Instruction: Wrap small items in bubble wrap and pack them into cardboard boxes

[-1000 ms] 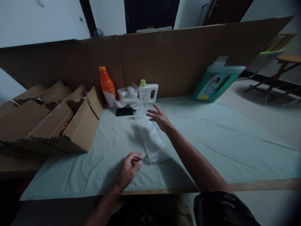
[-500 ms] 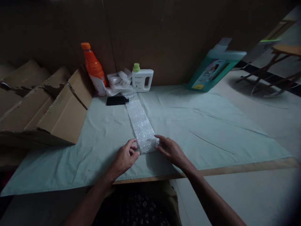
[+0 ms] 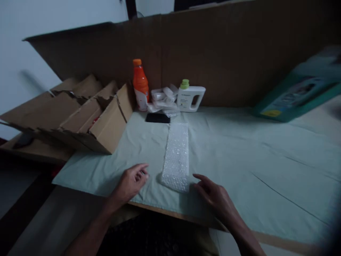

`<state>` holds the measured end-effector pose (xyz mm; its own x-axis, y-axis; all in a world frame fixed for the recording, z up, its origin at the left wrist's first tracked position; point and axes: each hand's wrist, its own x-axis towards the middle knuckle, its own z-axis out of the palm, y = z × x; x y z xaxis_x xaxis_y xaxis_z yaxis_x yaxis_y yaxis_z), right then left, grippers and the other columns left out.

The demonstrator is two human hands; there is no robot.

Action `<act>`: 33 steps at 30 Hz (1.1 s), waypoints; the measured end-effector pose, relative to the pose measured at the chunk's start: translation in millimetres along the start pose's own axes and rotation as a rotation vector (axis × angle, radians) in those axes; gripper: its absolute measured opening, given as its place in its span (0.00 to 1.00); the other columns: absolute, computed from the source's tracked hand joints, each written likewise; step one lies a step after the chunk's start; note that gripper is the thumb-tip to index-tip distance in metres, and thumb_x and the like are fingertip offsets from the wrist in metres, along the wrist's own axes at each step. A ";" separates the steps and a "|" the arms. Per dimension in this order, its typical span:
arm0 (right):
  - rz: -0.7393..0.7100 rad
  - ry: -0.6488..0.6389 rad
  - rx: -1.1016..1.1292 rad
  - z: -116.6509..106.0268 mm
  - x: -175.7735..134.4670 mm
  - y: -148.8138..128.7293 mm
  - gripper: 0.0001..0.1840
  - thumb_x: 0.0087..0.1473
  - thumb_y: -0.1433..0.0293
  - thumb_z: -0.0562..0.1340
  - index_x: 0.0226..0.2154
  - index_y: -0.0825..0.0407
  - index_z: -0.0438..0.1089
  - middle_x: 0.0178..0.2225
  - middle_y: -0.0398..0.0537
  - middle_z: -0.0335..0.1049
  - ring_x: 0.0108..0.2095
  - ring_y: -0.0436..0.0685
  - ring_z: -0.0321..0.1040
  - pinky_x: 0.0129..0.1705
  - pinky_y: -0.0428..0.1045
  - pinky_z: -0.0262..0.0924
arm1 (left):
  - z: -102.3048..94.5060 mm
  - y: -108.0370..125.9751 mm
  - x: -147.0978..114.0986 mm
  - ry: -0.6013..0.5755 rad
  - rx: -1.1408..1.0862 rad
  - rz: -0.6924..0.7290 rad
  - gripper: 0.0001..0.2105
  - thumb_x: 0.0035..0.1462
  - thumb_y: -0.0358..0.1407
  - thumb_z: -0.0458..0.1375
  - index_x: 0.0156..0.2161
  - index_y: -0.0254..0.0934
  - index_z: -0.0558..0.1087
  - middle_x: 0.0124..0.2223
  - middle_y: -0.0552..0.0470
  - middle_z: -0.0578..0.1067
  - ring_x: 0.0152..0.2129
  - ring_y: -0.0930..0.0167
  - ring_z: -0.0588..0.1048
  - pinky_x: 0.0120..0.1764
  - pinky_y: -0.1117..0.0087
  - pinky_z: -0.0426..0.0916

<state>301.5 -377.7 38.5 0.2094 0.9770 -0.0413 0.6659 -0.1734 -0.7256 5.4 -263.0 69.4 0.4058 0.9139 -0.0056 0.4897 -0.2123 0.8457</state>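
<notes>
Nearest are the two hands, both holding nothing: the left hand [image 3: 131, 181] has its fingers curled, with a narrow gap to the thumb, and the right hand [image 3: 213, 192] keeps forefinger and thumb a little apart. Between them — touched by neither — the bubble-wrap strip [image 3: 176, 153] lies flat on the pale green cloth [image 3: 226, 142]. Beyond its far end are a black flat object [image 3: 157, 118], then clear plastic packets [image 3: 162, 100], between an orange bottle [image 3: 140, 85] and a white bottle [image 3: 184, 102].

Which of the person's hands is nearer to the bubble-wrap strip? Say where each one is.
Right. The right hand is just right of the bubble-wrap strip, by its near end; the left hand is left of it, across a wider gap.
</notes>
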 end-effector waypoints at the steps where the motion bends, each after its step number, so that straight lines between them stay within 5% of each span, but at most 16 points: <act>1: -0.001 0.010 -0.012 0.8 0.5 2.3 0.24 0.59 0.57 0.56 0.50 0.52 0.75 0.26 0.45 0.77 0.25 0.56 0.73 0.28 0.49 0.63 | -17.4 0.0 -1.7 0.207 0.071 0.048 0.18 0.57 0.40 0.56 0.49 0.35 0.76 0.37 0.49 0.77 0.28 0.71 0.74 0.32 0.70 0.71; 4: 0.003 0.047 -0.035 6.1 1.0 4.4 0.23 0.58 0.56 0.56 0.47 0.50 0.77 0.30 0.47 0.80 0.28 0.58 0.77 0.31 0.50 0.67 | -74.9 -1.2 -3.2 0.800 0.347 0.238 0.17 0.58 0.41 0.58 0.51 0.36 0.75 0.46 0.44 0.77 0.40 0.64 0.76 0.46 0.61 0.73; 7: 0.004 0.082 -0.036 13.1 1.1 1.1 0.24 0.58 0.54 0.56 0.46 0.51 0.78 0.34 0.50 0.82 0.31 0.60 0.78 0.33 0.51 0.69 | -122.1 -9.5 6.6 1.005 0.536 0.353 0.21 0.57 0.40 0.61 0.55 0.35 0.73 0.56 0.38 0.72 0.56 0.56 0.71 0.59 0.51 0.65; 11: -0.006 0.091 -0.040 21.1 2.1 -4.5 0.25 0.58 0.55 0.55 0.46 0.52 0.78 0.36 0.51 0.82 0.33 0.60 0.78 0.34 0.52 0.69 | -143.4 -26.6 35.7 0.964 0.627 0.352 0.24 0.53 0.44 0.64 0.54 0.35 0.73 0.65 0.35 0.62 0.65 0.48 0.59 0.66 0.44 0.54; 17: -0.034 0.111 -0.010 21.6 2.8 -11.6 0.28 0.58 0.57 0.56 0.56 0.53 0.72 0.29 0.45 0.79 0.26 0.55 0.74 0.32 0.49 0.66 | -128.3 -35.3 68.9 0.932 0.540 0.343 0.10 0.57 0.39 0.61 0.40 0.34 0.78 0.68 0.37 0.59 0.67 0.48 0.57 0.67 0.44 0.52; 21: -0.043 0.092 -0.027 26.2 11.2 -21.5 0.28 0.57 0.56 0.57 0.55 0.51 0.73 0.29 0.45 0.78 0.25 0.55 0.72 0.31 0.48 0.65 | -121.2 -35.4 67.4 0.995 0.369 0.392 0.07 0.57 0.36 0.61 0.38 0.34 0.77 0.69 0.40 0.59 0.65 0.52 0.62 0.65 0.48 0.59; 25: -0.052 0.131 -0.023 30.5 21.3 -26.1 0.22 0.56 0.59 0.56 0.44 0.51 0.79 0.29 0.48 0.79 0.25 0.56 0.72 0.30 0.49 0.66 | -114.7 -35.3 41.5 0.976 0.202 0.441 0.06 0.57 0.37 0.62 0.38 0.37 0.76 0.70 0.42 0.59 0.66 0.53 0.62 0.62 0.49 0.65; 28: -0.038 0.201 -0.017 11.9 20.5 -12.8 0.20 0.55 0.59 0.56 0.39 0.50 0.79 0.28 0.48 0.79 0.25 0.56 0.72 0.30 0.50 0.66 | -110.5 -35.9 11.9 0.833 0.043 0.499 0.04 0.57 0.35 0.64 0.38 0.39 0.76 0.72 0.49 0.55 0.67 0.55 0.61 0.61 0.50 0.68; 31: 0.056 0.351 -0.112 -28.3 13.6 17.5 0.19 0.53 0.56 0.57 0.39 0.48 0.78 0.27 0.48 0.78 0.26 0.59 0.74 0.30 0.52 0.66 | -107.8 -38.1 -13.5 0.599 -0.101 0.558 0.03 0.58 0.32 0.63 0.37 0.42 0.78 0.73 0.56 0.55 0.67 0.57 0.61 0.64 0.50 0.65; 33: 0.148 0.450 -0.224 -58.6 8.5 40.1 0.18 0.52 0.55 0.58 0.38 0.45 0.78 0.28 0.52 0.78 0.27 0.61 0.74 0.31 0.54 0.66 | -105.8 -41.8 -22.6 0.549 -0.171 0.565 0.03 0.59 0.33 0.62 0.37 0.44 0.78 0.72 0.57 0.57 0.67 0.57 0.61 0.66 0.51 0.62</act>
<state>371.9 -383.6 49.3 0.5671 0.7983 0.2028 0.7324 -0.3761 -0.5675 -105.9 -238.1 90.7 0.0976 0.7331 0.6731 0.1807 -0.6782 0.7123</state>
